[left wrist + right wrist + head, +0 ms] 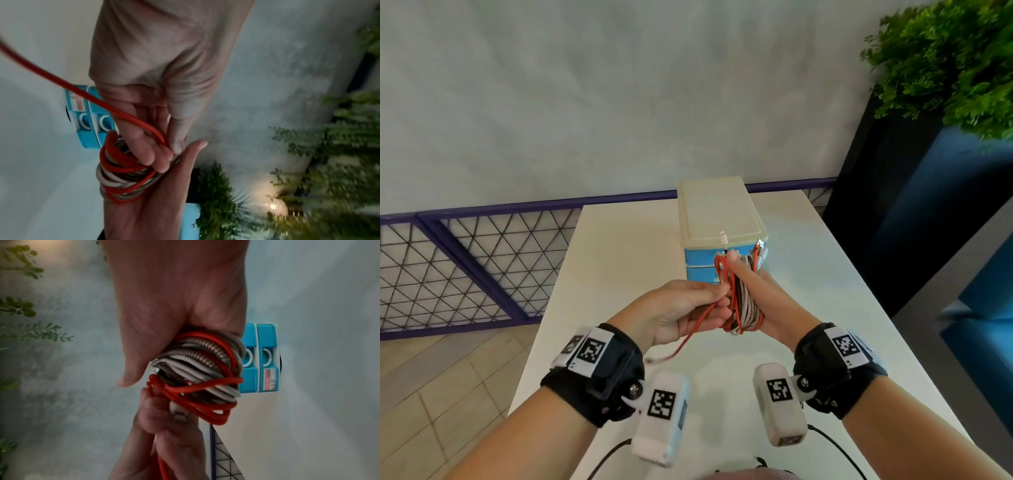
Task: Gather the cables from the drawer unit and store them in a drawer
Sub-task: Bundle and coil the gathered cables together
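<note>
A cream-topped drawer unit (pixel 722 212) with shut blue drawers (pixel 259 358) stands on the white table (pixel 619 257). In front of it my right hand (pixel 767 301) carries a coil of red, white and braided cables (pixel 743 305), wound round its straight fingers with the thumb (pixel 127 381) sticking out free. My left hand (pixel 717 301) pinches the red cable (pixel 123 113) right beside the coil. The cable's loose tail (pixel 671 356) hangs down toward the table. A white plug (pixel 722 237) pokes up from the coil, over the unit's lid.
A purple railing with wire mesh (pixel 465 257) runs beyond the table's left and far edges. A dark planter (pixel 893 205) with a green plant (pixel 945 61) stands at the right, and blue seating sits below it.
</note>
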Available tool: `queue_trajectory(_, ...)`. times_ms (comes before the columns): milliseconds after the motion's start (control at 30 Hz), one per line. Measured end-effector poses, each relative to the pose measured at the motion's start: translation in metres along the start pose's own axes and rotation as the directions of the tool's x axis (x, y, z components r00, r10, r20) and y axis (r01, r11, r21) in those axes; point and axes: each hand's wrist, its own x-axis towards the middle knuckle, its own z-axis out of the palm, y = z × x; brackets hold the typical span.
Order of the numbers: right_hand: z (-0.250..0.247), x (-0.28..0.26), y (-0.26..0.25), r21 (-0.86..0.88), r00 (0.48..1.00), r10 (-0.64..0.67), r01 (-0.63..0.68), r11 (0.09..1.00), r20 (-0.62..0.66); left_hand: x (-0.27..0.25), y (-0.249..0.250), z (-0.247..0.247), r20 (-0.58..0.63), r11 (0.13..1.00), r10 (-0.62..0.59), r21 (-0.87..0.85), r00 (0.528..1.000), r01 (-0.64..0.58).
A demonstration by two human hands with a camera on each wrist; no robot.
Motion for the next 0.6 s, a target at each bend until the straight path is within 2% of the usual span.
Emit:
queue_trajectory(100, 0.002, 0.000, 0.003, -0.059, 1.000, 0.008, -0.007, 0.998, 0.013, 0.001, -0.002, 0.005, -0.046, 0.990, 0.031, 0.139, 0.998, -0.024)
queue_trajectory(200, -0.003, 0.004, 0.002, -0.098, 0.993, -0.004, -0.008, 0.995, -0.120, -0.001, -0.006, 0.008, -0.042, 0.966, 0.083, 0.251, 0.996, -0.070)
queue_trajectory(267, -0.009, 0.007, -0.002, -0.044, 0.973, -0.059, 0.050, 0.998, -0.224, -0.002, -0.008, 0.005, 0.007, 0.959, 0.078, 0.272, 0.997, -0.077)
queue_trajectory(333, -0.021, 0.012, -0.008, 0.057, 0.938, -0.076, 0.101, 0.993, -0.339, -0.004, -0.011, -0.004, 0.082, 0.967, 0.015, 0.254, 0.997, -0.035)
queue_trajectory(400, -0.036, 0.012, -0.017, 0.162, 0.906, -0.040, 0.118, 0.980, -0.421, -0.008, -0.016, -0.016, 0.167, 0.961, -0.086, 0.275, 0.982, 0.038)
queue_trajectory(467, -0.047, 0.010, -0.025, 0.243, 0.914, 0.011, 0.097, 0.965, -0.407, -0.011, -0.021, -0.028, 0.216, 0.936, -0.153, 0.345, 0.964, 0.071)
queue_trajectory(533, -0.051, 0.006, -0.031, 0.271, 0.944, 0.052, 0.041, 0.962, -0.325, -0.010, -0.025, -0.035, 0.198, 0.851, -0.118, 0.525, 0.973, -0.004)
queue_trajectory(600, -0.046, 0.000, -0.034, 0.203, 0.974, 0.108, -0.066, 0.977, -0.200, -0.004, -0.024, -0.035, 0.108, 0.625, 0.065, 0.770, 0.992, -0.125)
